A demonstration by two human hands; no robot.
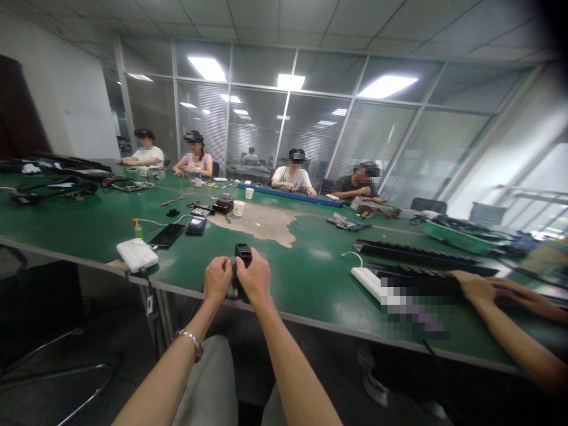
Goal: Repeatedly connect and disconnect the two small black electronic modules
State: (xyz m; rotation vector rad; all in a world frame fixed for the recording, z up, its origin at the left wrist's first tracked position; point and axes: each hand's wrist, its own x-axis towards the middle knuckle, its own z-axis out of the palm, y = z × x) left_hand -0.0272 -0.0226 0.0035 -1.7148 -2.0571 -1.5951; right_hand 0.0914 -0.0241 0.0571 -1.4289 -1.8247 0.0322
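At glossy green tabletop | right fingers clasping boxy black object | left fingers curled, can't tell whether pinching

The left hand curls into a loose fist just beside the right hand, which is closed with its thumb toward the left, while the left forearm and right forearm converge behind them.

I can read no text, brand or number on my feed; the faint print on the white paper cup, nine o'clock from centre, is too small.
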